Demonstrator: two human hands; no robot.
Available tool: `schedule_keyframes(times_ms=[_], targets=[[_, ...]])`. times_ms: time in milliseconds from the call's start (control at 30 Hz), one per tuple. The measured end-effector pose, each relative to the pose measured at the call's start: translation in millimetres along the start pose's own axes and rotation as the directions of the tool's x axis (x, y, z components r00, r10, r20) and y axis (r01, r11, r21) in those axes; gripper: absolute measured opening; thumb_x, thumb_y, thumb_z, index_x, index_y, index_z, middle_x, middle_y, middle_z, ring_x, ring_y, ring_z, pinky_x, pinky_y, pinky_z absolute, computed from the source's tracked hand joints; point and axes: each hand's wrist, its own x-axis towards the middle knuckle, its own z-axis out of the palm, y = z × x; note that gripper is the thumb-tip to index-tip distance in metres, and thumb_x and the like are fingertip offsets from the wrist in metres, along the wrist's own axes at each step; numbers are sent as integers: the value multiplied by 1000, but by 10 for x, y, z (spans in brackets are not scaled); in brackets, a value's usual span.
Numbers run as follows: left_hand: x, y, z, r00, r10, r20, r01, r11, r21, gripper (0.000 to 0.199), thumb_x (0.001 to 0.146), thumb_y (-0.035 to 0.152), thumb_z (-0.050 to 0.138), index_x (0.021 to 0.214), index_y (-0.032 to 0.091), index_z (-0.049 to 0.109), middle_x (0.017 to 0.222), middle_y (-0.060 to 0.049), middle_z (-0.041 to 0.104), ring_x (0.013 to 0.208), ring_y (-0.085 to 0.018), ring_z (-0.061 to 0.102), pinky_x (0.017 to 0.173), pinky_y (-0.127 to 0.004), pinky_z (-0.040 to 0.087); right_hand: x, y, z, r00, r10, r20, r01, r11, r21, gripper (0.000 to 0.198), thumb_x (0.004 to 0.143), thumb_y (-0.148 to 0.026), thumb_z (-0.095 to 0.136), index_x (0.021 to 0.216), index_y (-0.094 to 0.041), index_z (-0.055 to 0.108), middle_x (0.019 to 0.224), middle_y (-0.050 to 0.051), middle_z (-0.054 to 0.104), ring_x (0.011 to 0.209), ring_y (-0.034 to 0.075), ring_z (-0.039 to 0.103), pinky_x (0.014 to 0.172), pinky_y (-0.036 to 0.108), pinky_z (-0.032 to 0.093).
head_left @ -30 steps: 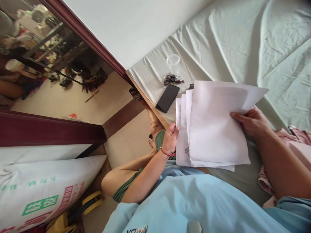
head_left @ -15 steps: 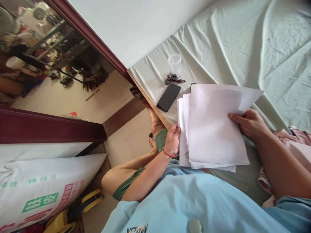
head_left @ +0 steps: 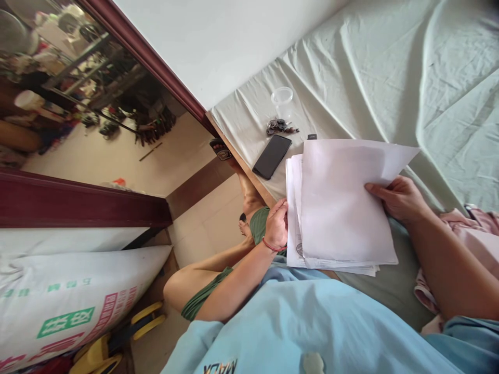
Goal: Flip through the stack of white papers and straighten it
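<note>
A stack of white paper sheets (head_left: pixel 343 208) is held above my lap, beside the bed edge. My left hand (head_left: pixel 277 224), with a red string on its wrist, grips the stack's left edge; its fingertips go partly out of sight behind the papers. On the other side, my right hand (head_left: pixel 403 200) pinches the right edge of the top sheet, thumb on top and fingers underneath. That sheet is blank on the side I see, and its upper right corner sticks out past the stack. Some print and a round stamp-like mark show on a lower sheet at the left.
On the pale green bed sheet (head_left: pixel 382 78) lie a black phone (head_left: pixel 272 156), a bunch of keys (head_left: pixel 280 126) and a clear plastic cup (head_left: pixel 283 103). Pink cloth (head_left: pixel 460 223) is at the right. A large white sack (head_left: pixel 70 296) stands at the lower left, near a doorway.
The papers have shifted very slightly, and a small black object beyond their top edge shows more. Both hands keep their hold.
</note>
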Motion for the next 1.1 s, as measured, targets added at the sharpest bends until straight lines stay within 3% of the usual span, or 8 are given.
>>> schedule_keyframes(times_ms=[200,367,567,800,967,1100], targets=[[-3,-24,-5,999,11,33,-10,1000,-12,33,76,50,80,85,22,66,77,1,70,86,-20,71,80,-32,56,1,-6,7,1000,-12,8,12,1000,-19,36,62,-42,98,85,-21,80,83,2,79,70,17,71,66,27,62],[18,-77,-45,998,66,12,-67,992,105,36,78,52,82,83,20,66,76,2,67,75,-15,62,76,-28,52,15,6,7,1000,-23,12,23,999,-35,34,64,-42,97,84,-20,80,85,2,80,70,17,70,64,27,61],[19,-84,-52,996,92,10,-92,989,113,41,75,57,84,87,20,70,81,1,69,80,-16,62,80,-29,51,49,65,-13,996,-78,-34,78,997,-9,34,64,-42,97,86,-21,81,90,2,80,71,15,70,66,26,61],[-19,42,-85,997,82,-13,-79,988,134,36,73,54,84,80,21,69,73,2,64,77,-17,61,76,-30,49,26,57,-102,976,-184,-119,165,973,-159,28,70,-40,94,88,-22,83,89,0,80,69,9,66,64,19,56],[44,45,-135,994,86,-67,-75,986,148,41,72,53,83,72,20,60,67,5,56,66,-12,51,66,-26,43,8,-32,-33,973,-87,-214,98,994,41,39,53,-38,101,84,-21,83,83,3,79,61,15,67,57,27,58],[35,39,-145,980,156,-123,-116,952,284,37,82,49,75,69,20,57,65,5,51,66,-12,46,64,-25,39,21,-116,0,947,-30,-319,93,978,184,42,43,-30,101,79,-20,82,79,5,79,61,19,68,58,34,61]])
